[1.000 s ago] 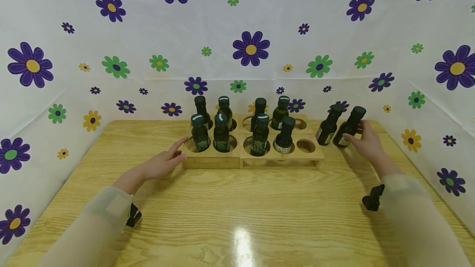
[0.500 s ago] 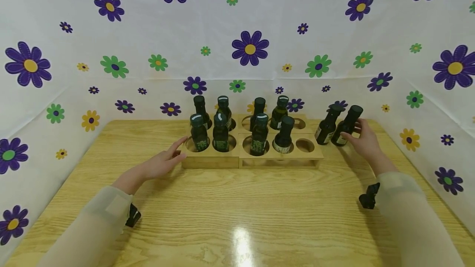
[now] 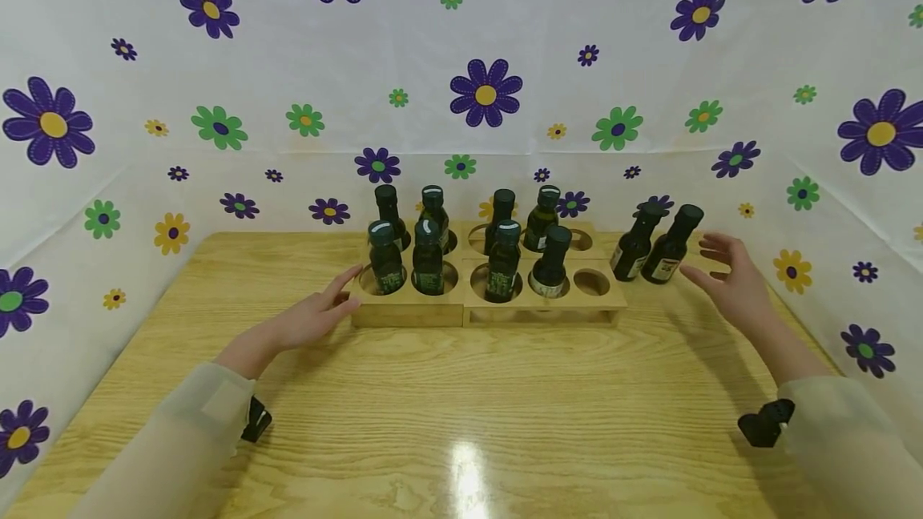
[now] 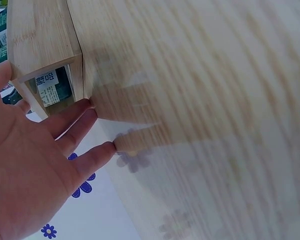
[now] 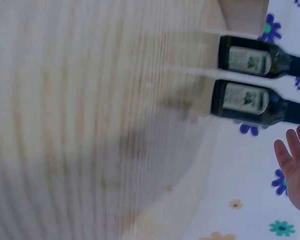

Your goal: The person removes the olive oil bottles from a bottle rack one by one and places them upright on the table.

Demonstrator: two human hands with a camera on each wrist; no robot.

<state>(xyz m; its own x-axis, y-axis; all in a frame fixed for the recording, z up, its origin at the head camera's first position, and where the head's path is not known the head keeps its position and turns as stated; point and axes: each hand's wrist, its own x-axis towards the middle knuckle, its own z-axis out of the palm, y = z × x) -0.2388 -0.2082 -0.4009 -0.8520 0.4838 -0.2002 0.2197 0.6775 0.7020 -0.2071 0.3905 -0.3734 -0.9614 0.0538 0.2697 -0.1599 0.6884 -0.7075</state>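
A wooden rack with round holes stands mid-table and holds several dark green bottles; its front right hole has no bottle in it. Two more dark bottles stand side by side on the table right of the rack. My right hand hovers open just right of them, touching neither. My left hand rests flat with straight fingers against the rack's left end.
The wooden table is walled on three sides by a white cloth with purple, green and yellow flowers. The two loose bottles stand close to the right cloth wall. A black wrist camera mount sits on each sleeve.
My right hand has let go of the rightmost loose bottle and drawn back to the right with fingers spread. That bottle now stands upright by its neighbour. The left hand has not moved.
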